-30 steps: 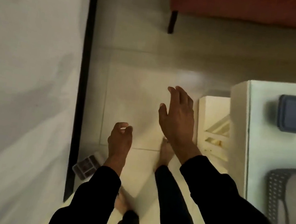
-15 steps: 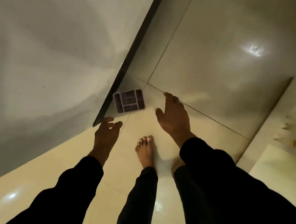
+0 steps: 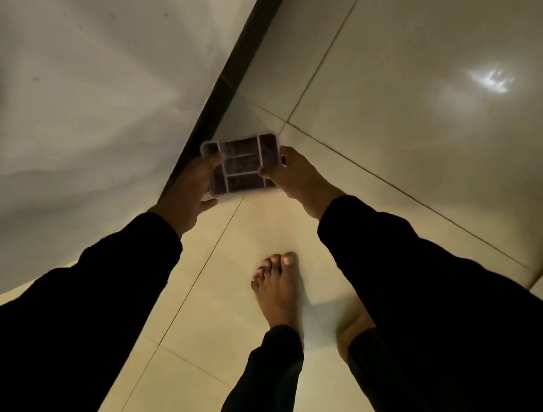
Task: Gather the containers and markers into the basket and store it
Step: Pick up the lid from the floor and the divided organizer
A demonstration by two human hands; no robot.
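Observation:
A small flat container [image 3: 241, 166] with a clear rim and several dark compartments lies on the tiled floor beside the dark skirting of the wall. My left hand [image 3: 193, 188] touches its left edge, fingers curled around the corner. My right hand [image 3: 296, 178] grips its right edge with thumb and fingertips. Both arms wear black sleeves. No basket or markers are in view.
A pale wall [image 3: 88, 95] fills the left side, ending in a dark skirting strip [image 3: 235, 73]. Glossy cream floor tiles [image 3: 431, 106] spread to the right. My bare left foot [image 3: 278, 289] stands on the floor below my hands.
Both hands have reached down and forward to the compartment container and closed on its two sides. The view has tilted further toward the floor.

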